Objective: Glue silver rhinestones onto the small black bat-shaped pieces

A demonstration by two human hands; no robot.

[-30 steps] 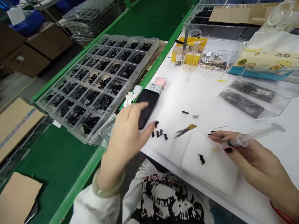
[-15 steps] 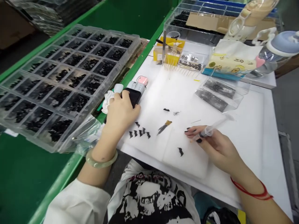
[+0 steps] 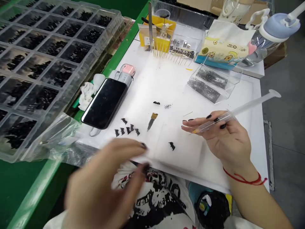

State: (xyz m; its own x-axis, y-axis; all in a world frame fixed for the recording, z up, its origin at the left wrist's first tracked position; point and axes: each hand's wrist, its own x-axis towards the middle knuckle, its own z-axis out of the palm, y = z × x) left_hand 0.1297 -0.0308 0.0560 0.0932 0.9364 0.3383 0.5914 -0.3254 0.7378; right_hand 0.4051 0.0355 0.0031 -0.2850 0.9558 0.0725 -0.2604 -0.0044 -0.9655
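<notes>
In my right hand (image 3: 228, 136) is a clear syringe (image 3: 220, 121) with an orange tip pointing left, held between the fingers over the white foam pad (image 3: 181, 159). My left hand (image 3: 105, 178), blurred by motion, hovers at the near edge of the table with thumb and fingers apart and nothing between them. Beyond it lie several small black bat-shaped pieces (image 3: 128, 130) in a cluster. A single bat-shaped piece (image 3: 172, 146) sits between the two hands. Farther up are a small blade-like tool with a gold end (image 3: 152, 121), a black piece (image 3: 156, 102) and a thin needle (image 3: 188, 113).
A black phone (image 3: 105, 103) lies at the left, beside crumpled tissue (image 3: 86, 95). The compartment tray (image 3: 64, 60) of black pieces fills the far left. At the back stand a yellow box (image 3: 166, 39), a tissue pack (image 3: 222, 47) and a bottle (image 3: 274, 31). A bin (image 3: 212, 208) is below.
My left hand has left the phone and come back toward my body, opening. The right hand still holds the syringe, now turned more palm-up. The view has shifted.
</notes>
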